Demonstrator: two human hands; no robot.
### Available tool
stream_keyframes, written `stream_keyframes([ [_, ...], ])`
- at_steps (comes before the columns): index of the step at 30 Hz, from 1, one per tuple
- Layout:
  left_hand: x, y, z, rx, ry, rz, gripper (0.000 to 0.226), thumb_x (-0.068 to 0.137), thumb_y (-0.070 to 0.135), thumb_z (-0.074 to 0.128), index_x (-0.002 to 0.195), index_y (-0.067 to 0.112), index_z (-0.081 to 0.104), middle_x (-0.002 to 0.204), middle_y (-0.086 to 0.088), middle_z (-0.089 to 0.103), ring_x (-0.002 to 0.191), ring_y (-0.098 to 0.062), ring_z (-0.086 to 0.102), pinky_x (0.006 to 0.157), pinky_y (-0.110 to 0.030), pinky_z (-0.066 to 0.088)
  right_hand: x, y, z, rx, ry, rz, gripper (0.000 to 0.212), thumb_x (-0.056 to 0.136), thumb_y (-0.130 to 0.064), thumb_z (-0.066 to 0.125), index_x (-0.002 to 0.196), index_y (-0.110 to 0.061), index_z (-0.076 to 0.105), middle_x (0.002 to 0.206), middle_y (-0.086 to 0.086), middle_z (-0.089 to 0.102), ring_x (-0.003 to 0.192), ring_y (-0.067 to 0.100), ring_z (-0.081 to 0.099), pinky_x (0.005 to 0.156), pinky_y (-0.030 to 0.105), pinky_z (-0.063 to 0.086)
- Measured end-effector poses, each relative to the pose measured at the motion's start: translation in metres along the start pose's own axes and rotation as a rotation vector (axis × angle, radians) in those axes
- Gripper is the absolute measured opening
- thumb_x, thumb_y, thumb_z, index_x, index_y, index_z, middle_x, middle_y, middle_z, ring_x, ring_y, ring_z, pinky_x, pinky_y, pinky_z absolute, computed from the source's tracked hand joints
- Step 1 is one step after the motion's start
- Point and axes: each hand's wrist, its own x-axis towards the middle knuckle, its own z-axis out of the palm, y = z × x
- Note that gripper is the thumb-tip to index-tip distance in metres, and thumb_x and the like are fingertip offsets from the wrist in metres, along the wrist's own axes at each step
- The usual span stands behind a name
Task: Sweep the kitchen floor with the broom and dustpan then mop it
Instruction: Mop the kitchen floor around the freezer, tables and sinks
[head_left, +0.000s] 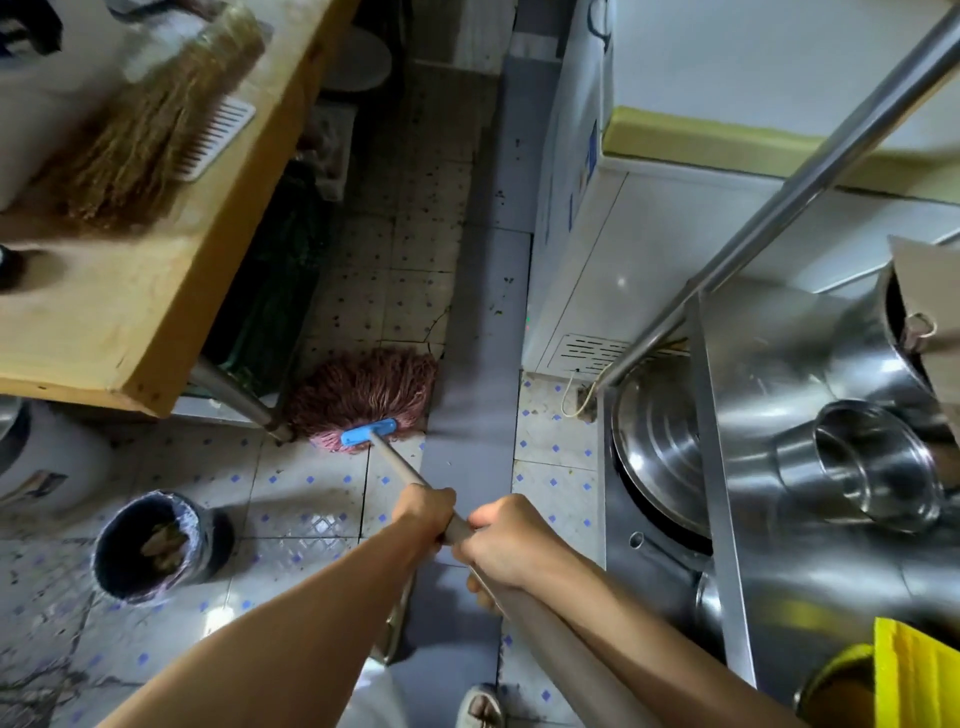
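A narrow kitchen aisle with a tiled floor (306, 499), white tiles dotted with small blue diamonds, runs between a wooden table on the left and steel counters on the right. Nearest the camera, both hands grasp the pale handle (397, 465) of the mop: the right hand (506, 543) is curled round the shaft closer to the body, and the left hand (423, 512) is wrapped round it just ahead, the two almost touching. Beyond the left hand the shaft slopes down and forward to a blue clamp (368, 434), and the reddish-brown mop head (363, 397) lies spread on the floor, beside the metal table leg (236, 397). To the left of the arms stands a lined bin (150, 545). Farther off, a straw broom (150, 119) lies on the wooden table (156, 291). On the right, steel pots (872, 462) sit on the counter.
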Motion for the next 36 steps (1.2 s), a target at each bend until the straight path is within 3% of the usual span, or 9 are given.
stream_keyframes([
  [2,-0.001,-0.008,0.000,0.009,0.007,0.010,0.021,0.085,0.010,0.051,0.065,0.003,0.049,0.075,-0.018,0.054,0.062,-0.027,0.051,0.053,-0.028,0.037,0.001,0.008,0.009,0.002,0.007,-0.015,0.015,0.077,-0.014,0.056,0.086,-0.008,0.066,0.073,0.012,0.060,0.066,0.026,0.056,0.071,0.038,0.054],
  [5,-0.004,-0.019,0.002,-0.025,0.000,0.005,0.022,0.086,0.007,0.053,0.064,0.003,0.049,0.078,-0.017,0.054,0.069,-0.027,0.053,0.051,-0.027,0.037,-0.003,0.018,0.019,0.003,-0.001,-0.035,0.018,0.073,-0.022,0.065,0.086,-0.010,0.065,0.076,0.010,0.060,0.069,0.026,0.056,0.074,0.039,0.055],
  [10,-0.012,-0.035,0.005,-0.112,-0.039,-0.061,0.014,0.084,0.005,0.063,0.077,-0.002,0.053,0.063,-0.012,0.051,0.052,-0.022,0.048,0.044,-0.026,0.039,-0.011,0.037,0.033,-0.016,0.016,-0.075,0.018,0.073,-0.017,0.059,0.090,-0.015,0.067,0.083,0.008,0.068,0.068,0.025,0.060,0.068,0.036,0.056],
  [17,0.007,-0.036,-0.003,-0.111,-0.010,-0.029,0.015,0.084,0.009,0.058,0.091,-0.004,0.060,0.079,-0.018,0.060,0.070,-0.029,0.058,0.049,-0.027,0.041,-0.002,0.046,0.056,0.062,0.116,-0.178,0.023,0.083,-0.023,0.052,0.099,-0.012,0.065,0.066,0.002,0.058,0.060,0.021,0.053,0.058,0.032,0.049],
  [22,0.043,-0.018,-0.019,-0.008,0.021,-0.013,0.022,0.089,0.014,0.054,0.098,-0.006,0.060,0.076,-0.015,0.058,0.061,-0.025,0.055,0.049,-0.026,0.040,0.036,0.019,0.070,0.133,0.152,-0.144,0.021,0.084,-0.026,0.056,0.100,-0.017,0.067,0.085,0.007,0.071,0.070,0.027,0.064,0.065,0.033,0.055],
  [26,0.068,-0.005,-0.012,0.049,0.021,-0.021,0.023,0.089,0.009,0.050,0.103,-0.006,0.060,0.072,-0.014,0.058,0.061,-0.027,0.058,0.047,-0.028,0.043,0.052,0.016,0.055,0.200,0.142,-0.131,0.024,0.087,-0.031,0.058,0.100,-0.013,0.068,0.074,0.005,0.067,0.063,0.024,0.060,0.057,0.031,0.048],
  [31,0.096,0.008,0.002,0.081,-0.005,-0.006,0.018,0.087,0.009,0.047,0.101,0.000,0.055,0.094,-0.020,0.065,0.088,-0.033,0.067,0.062,-0.033,0.051,0.078,0.015,0.047,0.256,0.175,-0.076,0.019,0.085,-0.047,0.058,0.068,-0.043,0.067,0.071,-0.005,0.067,0.065,0.012,0.059,0.065,0.022,0.049],
  [34,0.123,0.017,-0.008,0.110,0.002,0.012,0.024,0.088,0.011,0.046,0.105,-0.001,0.057,0.089,-0.017,0.064,0.077,-0.030,0.065,0.054,-0.028,0.048,0.100,-0.002,0.052,0.298,0.146,-0.050,0.023,0.078,-0.033,0.062,0.071,-0.055,0.065,0.063,-0.005,0.059,0.063,0.016,0.055,0.060,0.020,0.043],
  [36,0.142,0.030,-0.017,0.122,0.004,0.036,0.023,0.087,0.012,0.046,0.102,-0.001,0.058,0.087,-0.017,0.065,0.079,-0.031,0.067,0.050,-0.025,0.046,0.113,-0.020,0.046,0.314,0.133,-0.058,0.025,0.079,-0.026,0.062,0.084,-0.050,0.068,0.071,0.000,0.062,0.063,0.014,0.055,0.058,0.017,0.042],
])
